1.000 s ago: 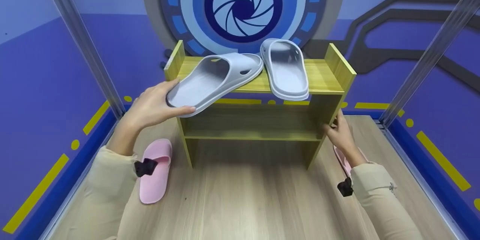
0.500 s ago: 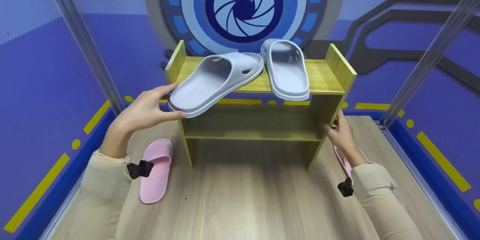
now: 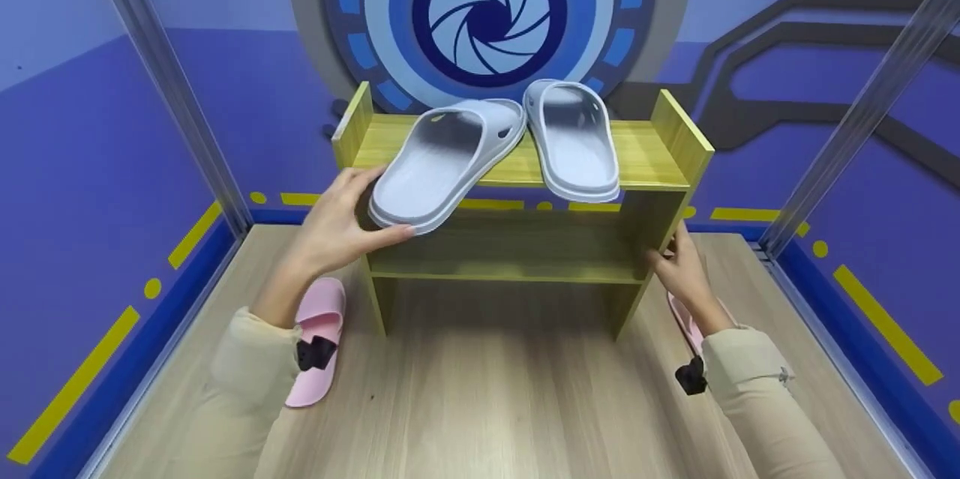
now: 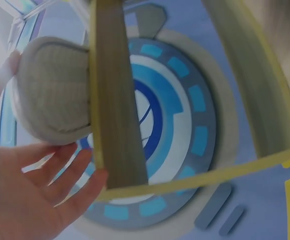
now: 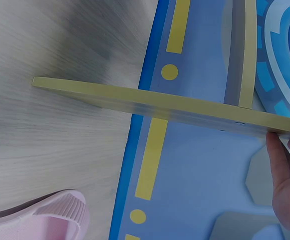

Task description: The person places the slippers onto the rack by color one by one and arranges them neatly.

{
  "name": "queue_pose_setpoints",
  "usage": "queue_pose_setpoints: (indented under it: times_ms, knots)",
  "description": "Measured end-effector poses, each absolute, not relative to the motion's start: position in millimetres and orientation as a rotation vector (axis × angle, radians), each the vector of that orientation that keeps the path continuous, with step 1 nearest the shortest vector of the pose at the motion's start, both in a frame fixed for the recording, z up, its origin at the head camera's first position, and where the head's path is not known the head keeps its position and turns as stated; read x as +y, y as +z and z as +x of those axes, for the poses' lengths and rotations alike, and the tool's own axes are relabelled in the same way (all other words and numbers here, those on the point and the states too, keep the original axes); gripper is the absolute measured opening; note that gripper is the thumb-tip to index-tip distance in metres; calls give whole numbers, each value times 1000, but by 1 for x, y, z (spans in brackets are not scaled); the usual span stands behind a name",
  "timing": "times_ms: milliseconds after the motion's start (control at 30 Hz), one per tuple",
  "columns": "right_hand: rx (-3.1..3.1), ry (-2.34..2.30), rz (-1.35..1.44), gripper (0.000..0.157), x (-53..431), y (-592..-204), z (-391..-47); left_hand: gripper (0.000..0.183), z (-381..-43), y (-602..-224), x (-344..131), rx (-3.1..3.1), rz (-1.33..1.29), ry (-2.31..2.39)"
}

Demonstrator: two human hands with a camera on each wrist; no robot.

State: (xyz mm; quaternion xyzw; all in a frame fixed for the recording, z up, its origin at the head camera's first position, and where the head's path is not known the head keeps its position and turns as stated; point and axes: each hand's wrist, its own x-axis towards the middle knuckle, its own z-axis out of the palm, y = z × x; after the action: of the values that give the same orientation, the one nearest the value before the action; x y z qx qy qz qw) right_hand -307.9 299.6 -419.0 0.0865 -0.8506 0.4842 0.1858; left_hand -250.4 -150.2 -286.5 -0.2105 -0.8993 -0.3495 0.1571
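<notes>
A light grey slide slipper lies slanted across the top board of a wooden shoe rack, its heel jutting past the front edge. My left hand holds that heel, thumb on one side and fingers on the other; the left wrist view shows the heel's ribbed underside. The toe rests close beside a second grey slipper, which points toward the wall. On the right, my right hand grips the rack's side panel, with fingers along its outer face and part of the hand hidden behind it.
One pink slipper lies on the wooden floor left of the rack, partly covered by my left wrist. Another pink slipper is at the right, mostly behind my right wrist. A blue wall stands close behind the rack.
The left hand shifted slightly left, then moved right, swinging the grey slipper's heel rightward so it points more straight back. The right hand and the other slipper stayed put.
</notes>
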Motion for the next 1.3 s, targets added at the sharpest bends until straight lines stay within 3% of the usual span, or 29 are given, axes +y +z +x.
queue_pose_setpoints:
  times_ms: [533, 767, 1300]
  knots:
    - [-2394, 1335, 239, 53, 301, -420, -309, 93, -259, -302, -95, -2427, -390, -834]
    - [-2340, 1362, 270, 45, 291, -409, -299, 94, -262, -304, -74, -2367, -296, -730]
    - [-2360, 1351, 281, 51, 301, -423, -310, 97, -271, -305, -51, -2399, -183, -738]
